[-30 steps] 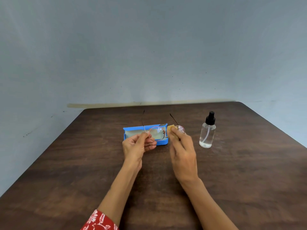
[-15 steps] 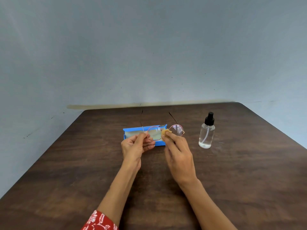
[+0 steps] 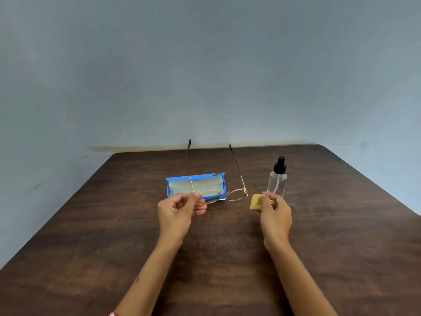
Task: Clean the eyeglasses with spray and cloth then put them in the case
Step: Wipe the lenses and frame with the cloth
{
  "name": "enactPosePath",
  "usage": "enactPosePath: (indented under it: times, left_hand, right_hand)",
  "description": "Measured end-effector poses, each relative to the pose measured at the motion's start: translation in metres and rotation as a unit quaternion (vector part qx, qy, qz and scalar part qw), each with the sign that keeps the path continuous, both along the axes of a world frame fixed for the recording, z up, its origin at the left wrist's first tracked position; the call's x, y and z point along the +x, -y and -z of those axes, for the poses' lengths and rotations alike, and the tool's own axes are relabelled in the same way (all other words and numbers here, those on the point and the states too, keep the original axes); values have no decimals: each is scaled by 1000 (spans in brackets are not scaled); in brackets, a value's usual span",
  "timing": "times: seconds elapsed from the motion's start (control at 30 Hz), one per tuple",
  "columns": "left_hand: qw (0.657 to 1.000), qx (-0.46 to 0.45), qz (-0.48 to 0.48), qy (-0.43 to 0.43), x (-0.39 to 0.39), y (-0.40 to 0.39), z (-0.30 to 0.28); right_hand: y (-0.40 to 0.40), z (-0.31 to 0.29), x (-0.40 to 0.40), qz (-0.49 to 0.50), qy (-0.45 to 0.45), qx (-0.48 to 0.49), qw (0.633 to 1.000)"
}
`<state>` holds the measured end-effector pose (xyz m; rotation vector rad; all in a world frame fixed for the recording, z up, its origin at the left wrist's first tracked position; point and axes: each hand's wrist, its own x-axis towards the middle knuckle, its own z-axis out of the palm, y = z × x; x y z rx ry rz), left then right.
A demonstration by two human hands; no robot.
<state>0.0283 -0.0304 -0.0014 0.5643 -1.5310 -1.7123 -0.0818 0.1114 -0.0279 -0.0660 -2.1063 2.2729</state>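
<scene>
Centrally, left hand (image 3: 180,210) pinching eyeglasses (image 3: 237,194), right hand (image 3: 274,213) gripping cloth (image 3: 255,202), well apart

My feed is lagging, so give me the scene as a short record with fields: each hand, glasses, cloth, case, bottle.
left hand: pinches the eyeglasses at the left lens end, holding them up with temples open and pointing away
right hand: grips the yellow cloth, apart from the lenses
case: blue, open, on the table behind the glasses
spray bottle: upright, black cap on, just beyond the right hand
glasses in case: not yet
</scene>
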Motion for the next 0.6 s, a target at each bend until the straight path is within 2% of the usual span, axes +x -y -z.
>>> enactPosePath:
  times: [0.07, 0.13, 0.37, 0.5, 0.6]
  left_hand:
    - [1000, -22, 0, -6, 3, -3, 6]
    - [999, -32, 3, -4, 6, -5, 13]
    - [997, -57, 18, 42, 17, -11, 24]
    - [996, -61, 3, 66, 18, -13, 31]
    - [993, -73, -4, 93, 18, -16, 36]
  right_hand:
    - [-2, 1, -4, -87, 116, -149, 978]
    - [-3, -1, -6, -132, 142, -176, 965]
    - [-9, -11, -10, -176, 140, -98, 969]
    - [-12, -5, -2, -114, 22, 45, 992]
    - [-12, -3, 5, -75, -57, 145, 985]
